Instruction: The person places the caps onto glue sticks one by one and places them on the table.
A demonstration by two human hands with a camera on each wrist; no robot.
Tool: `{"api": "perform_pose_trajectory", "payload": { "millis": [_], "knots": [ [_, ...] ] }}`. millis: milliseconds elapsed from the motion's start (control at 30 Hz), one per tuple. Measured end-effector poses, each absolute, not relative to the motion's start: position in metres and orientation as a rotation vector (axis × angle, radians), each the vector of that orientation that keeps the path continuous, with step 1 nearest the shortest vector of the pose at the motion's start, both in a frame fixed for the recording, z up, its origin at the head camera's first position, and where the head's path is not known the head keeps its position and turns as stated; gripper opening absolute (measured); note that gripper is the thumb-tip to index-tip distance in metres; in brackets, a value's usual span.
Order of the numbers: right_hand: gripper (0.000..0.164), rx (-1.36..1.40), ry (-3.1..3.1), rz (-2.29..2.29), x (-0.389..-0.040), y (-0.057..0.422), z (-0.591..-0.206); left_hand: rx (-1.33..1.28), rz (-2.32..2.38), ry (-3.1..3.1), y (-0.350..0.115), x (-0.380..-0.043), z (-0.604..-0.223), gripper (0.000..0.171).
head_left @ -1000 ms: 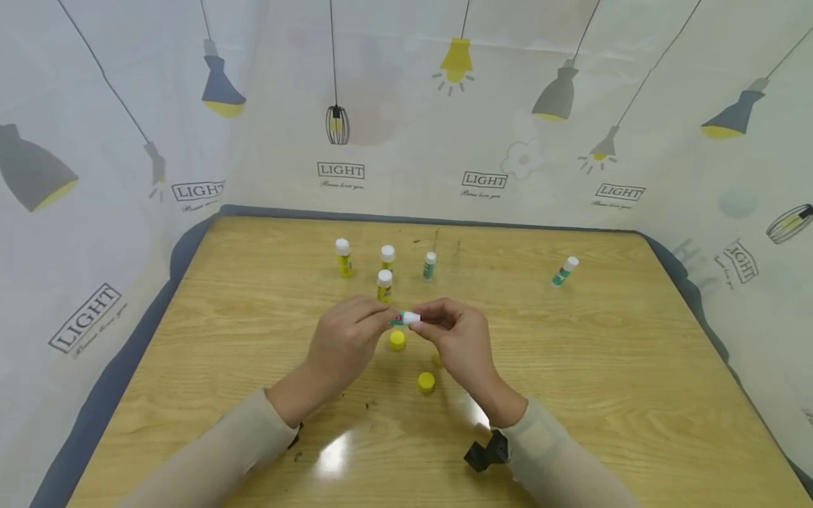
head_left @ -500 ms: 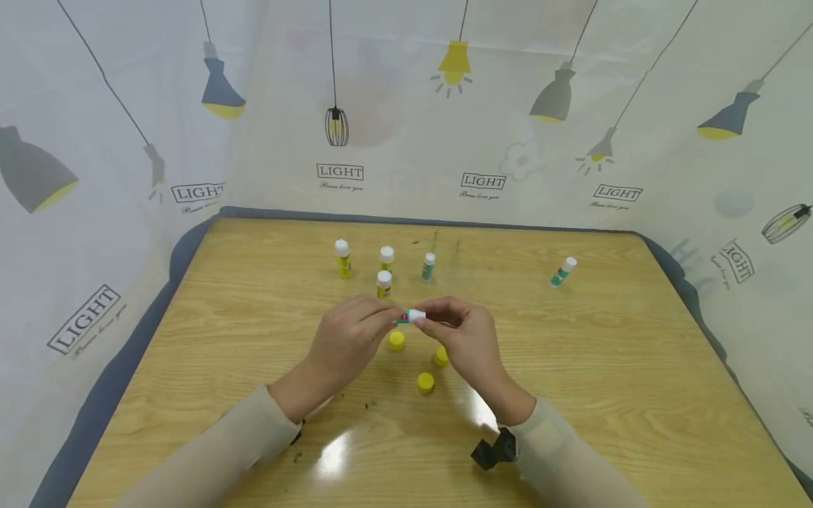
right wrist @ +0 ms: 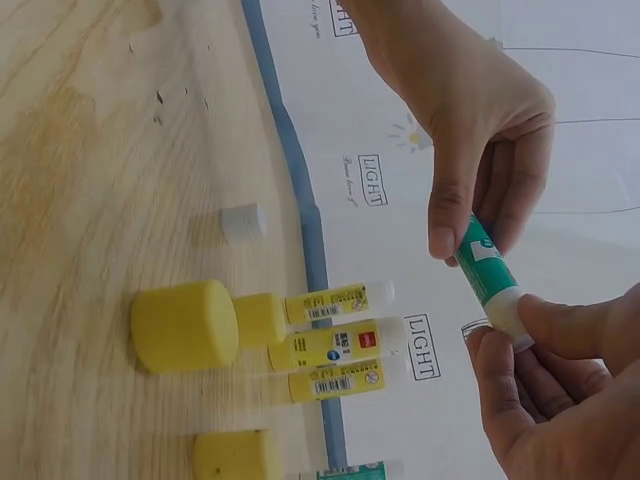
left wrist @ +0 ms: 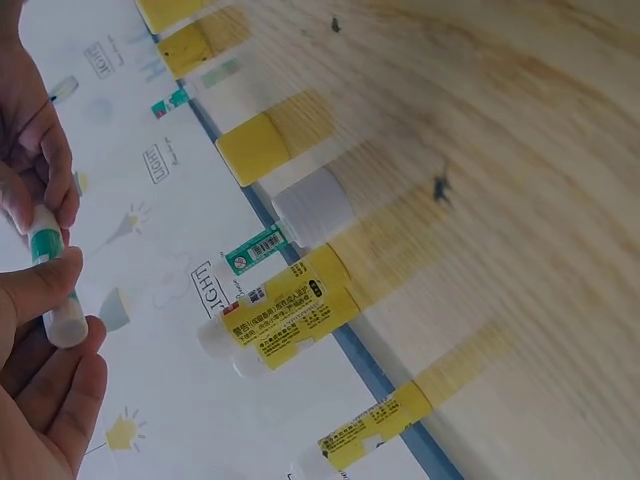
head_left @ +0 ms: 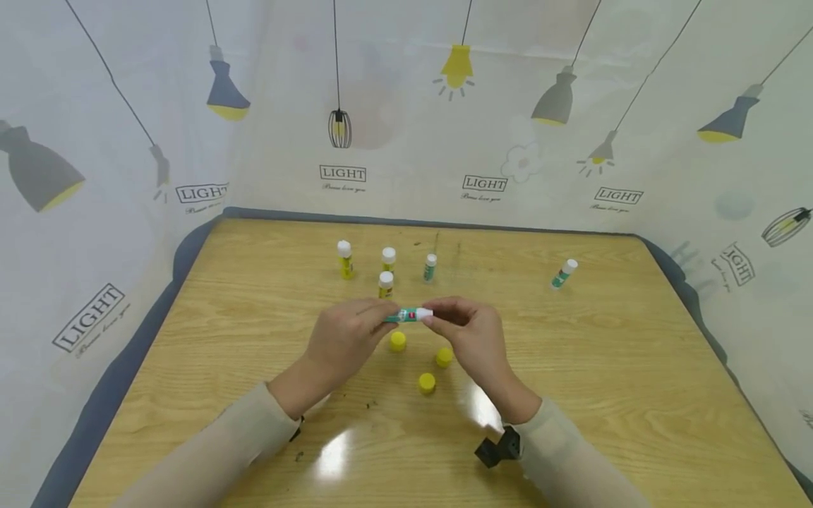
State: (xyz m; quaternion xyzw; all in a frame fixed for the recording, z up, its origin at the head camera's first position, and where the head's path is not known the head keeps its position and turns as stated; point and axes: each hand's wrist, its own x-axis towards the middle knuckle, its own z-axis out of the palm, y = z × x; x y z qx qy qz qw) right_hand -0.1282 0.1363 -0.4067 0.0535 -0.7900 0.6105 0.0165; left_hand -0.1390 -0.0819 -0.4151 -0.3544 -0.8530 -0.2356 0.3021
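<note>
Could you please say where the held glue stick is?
In the head view, the glue stick is central, between the left hand and right hand, above yellow caps.

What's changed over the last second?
The right hand has moved slightly right and the green-and-white glue stick with it, so more shows past the left hand. A yellow cap came into full view. Both hands still hold the stick; the other glue sticks stayed put.

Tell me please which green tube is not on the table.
The held green tube, gripped by the left hand and right hand; the middle green tube and far-right green tube stand on the table.
</note>
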Motion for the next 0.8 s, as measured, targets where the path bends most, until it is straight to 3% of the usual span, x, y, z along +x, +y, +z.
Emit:
{"api": "perform_pose_trajectory", "payload": {
  "millis": [800],
  "knots": [
    [0.019, 0.111, -2.521, 1.608, -0.154, 0.197, -0.396, -0.770, -0.696, -2.412, -0.079, -0.146, -0.420, 0.034]
  ]
}}
